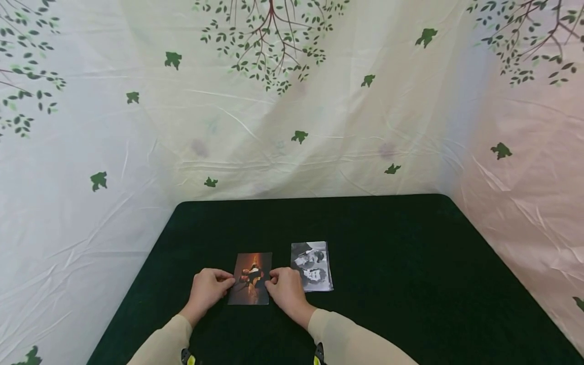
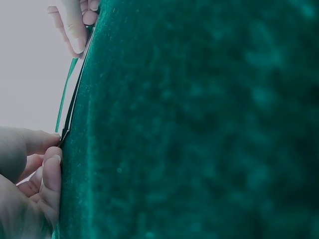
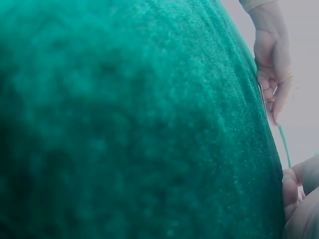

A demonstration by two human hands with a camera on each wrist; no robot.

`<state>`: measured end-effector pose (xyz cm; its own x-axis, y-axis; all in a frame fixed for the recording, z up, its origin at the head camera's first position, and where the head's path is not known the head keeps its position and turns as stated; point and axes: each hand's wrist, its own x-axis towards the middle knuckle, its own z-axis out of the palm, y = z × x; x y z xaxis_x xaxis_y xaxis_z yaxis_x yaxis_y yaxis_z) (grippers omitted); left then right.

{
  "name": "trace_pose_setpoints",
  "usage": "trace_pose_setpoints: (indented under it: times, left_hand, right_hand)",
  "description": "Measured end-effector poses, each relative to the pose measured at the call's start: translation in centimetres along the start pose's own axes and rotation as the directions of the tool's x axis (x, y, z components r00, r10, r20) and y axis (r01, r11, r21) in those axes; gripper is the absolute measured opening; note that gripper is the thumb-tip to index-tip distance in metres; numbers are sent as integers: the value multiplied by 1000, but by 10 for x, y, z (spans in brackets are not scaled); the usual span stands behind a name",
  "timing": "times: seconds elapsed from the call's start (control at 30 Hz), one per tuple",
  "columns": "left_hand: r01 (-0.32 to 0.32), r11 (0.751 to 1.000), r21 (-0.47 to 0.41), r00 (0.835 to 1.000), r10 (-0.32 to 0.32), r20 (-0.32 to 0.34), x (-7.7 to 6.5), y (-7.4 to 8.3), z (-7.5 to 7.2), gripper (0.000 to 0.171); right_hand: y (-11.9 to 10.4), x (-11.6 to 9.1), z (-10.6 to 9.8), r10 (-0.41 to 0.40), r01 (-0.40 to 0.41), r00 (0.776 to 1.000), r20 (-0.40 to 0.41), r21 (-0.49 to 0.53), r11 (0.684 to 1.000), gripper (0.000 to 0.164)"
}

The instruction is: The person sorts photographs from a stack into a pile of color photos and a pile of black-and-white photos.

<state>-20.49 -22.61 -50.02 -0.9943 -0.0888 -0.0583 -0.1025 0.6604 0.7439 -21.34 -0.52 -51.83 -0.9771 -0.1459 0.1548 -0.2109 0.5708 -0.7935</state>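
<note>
An orange-brown photo print [image 1: 250, 296] showing figures against a glow lies low over the dark green cloth in the head view. My left hand [image 1: 206, 291] pinches its left edge between thumb and fingers. On the opposite edge, my right hand [image 1: 288, 293] pinches with its thumb and fingertips. Both wrist views show the print nearly edge-on; in the left one, its thin edge [image 2: 76, 97] runs between the two hands, close to the cloth. Right of it sits a small stack of photo prints [image 1: 315, 261], a black-and-white picture of two people on top, partly overlapped by my right hand.
Dark green velvety cloth [image 1: 410, 263] covers the table, whose far corners are rounded. Behind and beside it hang pale fabric walls [image 1: 255, 132] printed with branches and green leaves. The stack's right edge shows several layers slightly out of line.
</note>
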Motion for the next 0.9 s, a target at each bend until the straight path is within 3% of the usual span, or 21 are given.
trace_pose_setpoints:
  times: [0.3, 0.53, 0.7, 0.9]
  left_hand:
    - [0, 1000, -9, 1000, 0, 9, -1, 0, 0, 6]
    - [-10, 1000, -25, 1000, 10, 4, -2, 1, 1, 8]
    - [-11, 998, -63, 1000, 11, -1, -3, 6, 2, 11]
    - [-37, 992, -124, 999, 38, 6, -8, 31, 12, 15]
  right_hand:
    - [-4, 1, -6, 8, -7, 998, 68, -22, 1000, 21]
    - [-17, 2, -25, 29, -18, 986, 164, -67, 998, 26]
    - [-2, 2, -57, 22, -17, 998, 50, -98, 995, 22]
    - [38, 2, -102, 126, -138, 985, -114, -101, 985, 24]
